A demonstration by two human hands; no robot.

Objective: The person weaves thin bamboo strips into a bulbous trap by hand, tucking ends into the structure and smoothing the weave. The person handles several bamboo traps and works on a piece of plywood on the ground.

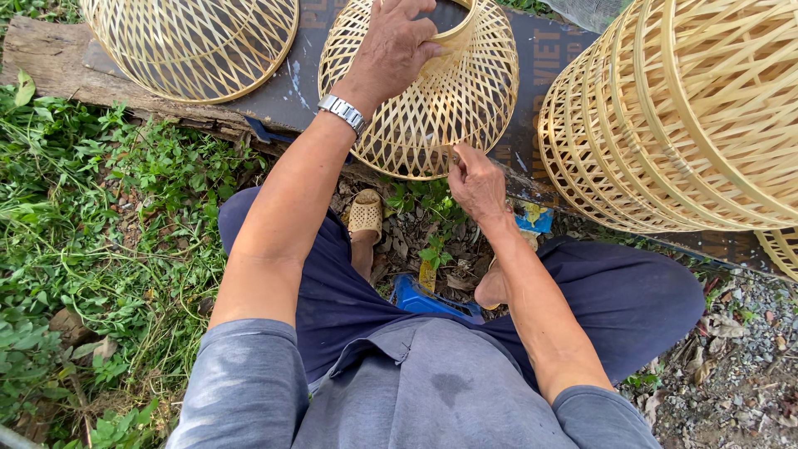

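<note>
Bamboo, pale and golden, fills the upper part of the view: a stack of nested woven baskets (690, 116) lies on its side at the right, the biggest thing here, and another woven basket (195, 41) rests mouth-down at the upper left. Both sit on a dark board (299, 87) laid over an old weathered plank (50, 58), with green weeds (91, 216) to the left and gravel (740, 366) at the lower right. Between the two, on the board's near edge, is the open-weave bamboo basket (424, 100) being worked, a dome of criss-crossed strips with a solid band at its top. The left hand (395, 46) is closed over that top band, wristwatch (342, 112) showing. The right hand (474, 179) pinches the lower rim between fingertips. A tan sandal (364, 214) shows below.
</note>
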